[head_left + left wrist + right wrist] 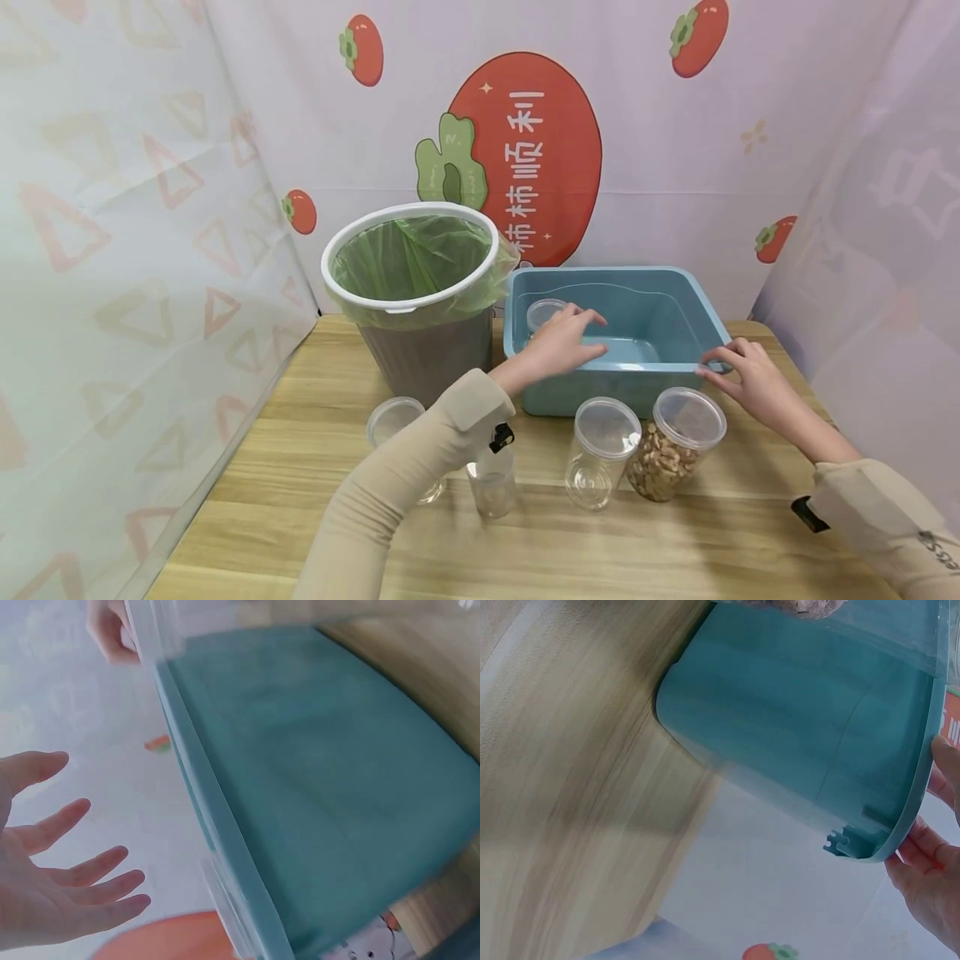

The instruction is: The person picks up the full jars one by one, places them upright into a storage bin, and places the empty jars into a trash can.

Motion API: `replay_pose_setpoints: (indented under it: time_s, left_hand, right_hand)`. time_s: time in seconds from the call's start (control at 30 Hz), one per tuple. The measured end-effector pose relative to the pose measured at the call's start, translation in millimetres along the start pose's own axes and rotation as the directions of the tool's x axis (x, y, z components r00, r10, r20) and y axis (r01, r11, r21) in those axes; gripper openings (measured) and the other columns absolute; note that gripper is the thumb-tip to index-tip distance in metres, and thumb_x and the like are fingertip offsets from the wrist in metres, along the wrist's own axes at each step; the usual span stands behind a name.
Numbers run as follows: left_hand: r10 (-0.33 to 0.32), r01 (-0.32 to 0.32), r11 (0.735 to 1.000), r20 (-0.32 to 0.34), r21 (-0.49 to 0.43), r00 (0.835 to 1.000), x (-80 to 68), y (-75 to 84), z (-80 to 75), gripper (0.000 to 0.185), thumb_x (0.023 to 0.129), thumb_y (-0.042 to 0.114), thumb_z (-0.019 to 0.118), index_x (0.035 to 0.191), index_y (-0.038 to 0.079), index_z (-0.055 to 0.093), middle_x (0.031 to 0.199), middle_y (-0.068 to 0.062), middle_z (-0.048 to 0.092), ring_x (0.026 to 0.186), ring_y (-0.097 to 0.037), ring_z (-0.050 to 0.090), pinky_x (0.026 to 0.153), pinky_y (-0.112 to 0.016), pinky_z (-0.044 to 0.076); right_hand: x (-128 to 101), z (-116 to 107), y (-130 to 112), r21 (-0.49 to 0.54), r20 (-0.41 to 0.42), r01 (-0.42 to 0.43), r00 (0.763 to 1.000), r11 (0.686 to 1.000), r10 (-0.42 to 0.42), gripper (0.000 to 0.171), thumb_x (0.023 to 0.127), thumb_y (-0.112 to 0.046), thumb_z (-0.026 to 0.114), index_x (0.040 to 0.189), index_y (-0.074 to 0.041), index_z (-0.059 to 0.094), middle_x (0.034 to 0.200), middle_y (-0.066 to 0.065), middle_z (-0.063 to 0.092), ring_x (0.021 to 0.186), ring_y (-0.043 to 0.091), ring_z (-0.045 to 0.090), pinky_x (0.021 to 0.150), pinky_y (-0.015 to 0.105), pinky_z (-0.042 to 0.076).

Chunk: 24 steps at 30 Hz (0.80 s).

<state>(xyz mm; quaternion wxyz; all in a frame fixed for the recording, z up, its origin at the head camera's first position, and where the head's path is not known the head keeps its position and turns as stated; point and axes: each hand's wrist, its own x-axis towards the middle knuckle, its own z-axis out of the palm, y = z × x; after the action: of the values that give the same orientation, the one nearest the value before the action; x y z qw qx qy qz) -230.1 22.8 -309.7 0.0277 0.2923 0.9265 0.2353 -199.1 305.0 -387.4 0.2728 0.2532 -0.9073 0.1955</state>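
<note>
On the table point(300, 467), bin point(431, 358) at left, tub point(622, 385) at right; one jar point(544, 312) inside the tub, left end. Before these, four jars point(600, 450), nuts point(662, 465) in the rightmost.

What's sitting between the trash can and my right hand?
The blue tub, with your left hand over it and a lidded jar inside. The head view shows this.

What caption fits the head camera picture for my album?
Left hand above the blue tub, right hand gripping its rim, clear jars standing in front.
</note>
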Motion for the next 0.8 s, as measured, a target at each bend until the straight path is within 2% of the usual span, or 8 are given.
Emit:
replay_pose_setpoints:
  time_s: [0.3,0.4,0.57,0.7,0.8]
  left_hand:
    - [0.105,-0.106,0.993,0.026,0.045,0.994,-12.2,29.7,15.2,0.038,0.085,0.036,0.056,0.119,0.02,0.054,0.12,-0.004,0.046,0.103,-0.016,0.049,0.077,-0.025,0.041]
    - [0.148,-0.15,0.987,0.039,0.06,0.988,-15.0,38.8,20.4,0.038,0.085,0.037,0.056,0.119,0.021,0.053,0.12,-0.003,0.047,0.1,-0.012,0.05,0.073,-0.021,0.04]
    - [0.218,-0.221,0.974,0.069,0.041,0.974,-18.5,51.2,28.8,0.037,0.086,0.036,0.055,0.12,0.02,0.052,0.121,0.0,0.047,0.104,-0.008,0.046,0.078,-0.016,0.036]
    - [0.249,-0.252,0.968,0.106,0.011,0.963,-20.1,60.9,35.7,0.038,0.087,0.036,0.054,0.121,0.02,0.052,0.121,0.001,0.046,0.108,-0.007,0.044,0.081,-0.015,0.035]
    - [0.239,-0.246,0.968,0.122,0.042,0.963,-21.4,69.8,41.4,0.038,0.087,0.039,0.053,0.121,0.023,0.051,0.123,0.002,0.044,0.11,-0.006,0.042,0.083,-0.015,0.035]
  right_hand:
    - [0,1,1,0.002,-0.013,0.002,1.0,1.0,-0.002,0.015,0.069,-0.005,0.071,0.08,-0.007,0.061,0.076,0.01,0.046,0.068,0.021,0.038,0.058,0.033,0.028]
    - [0,0,1,0.003,-0.014,0.005,1.0,1.0,-0.005,0.015,0.069,-0.005,0.071,0.08,-0.007,0.061,0.076,0.01,0.046,0.068,0.021,0.038,0.058,0.033,0.028]
    - [-1,0,2,0.003,-0.006,0.009,1.0,1.0,-0.009,0.016,0.068,-0.003,0.071,0.081,-0.006,0.061,0.079,0.011,0.047,0.07,0.023,0.039,0.058,0.034,0.029]
    - [-1,-1,2,0.001,0.007,0.001,1.0,1.0,-0.001,0.017,0.069,-0.003,0.071,0.082,-0.006,0.061,0.08,0.012,0.047,0.071,0.023,0.039,0.058,0.034,0.03]
    - [-1,-1,1,0.0,0.016,-0.003,1.0,1.0,0.003,0.018,0.069,-0.002,0.071,0.083,-0.006,0.061,0.079,0.011,0.047,0.07,0.022,0.039,0.057,0.034,0.03]
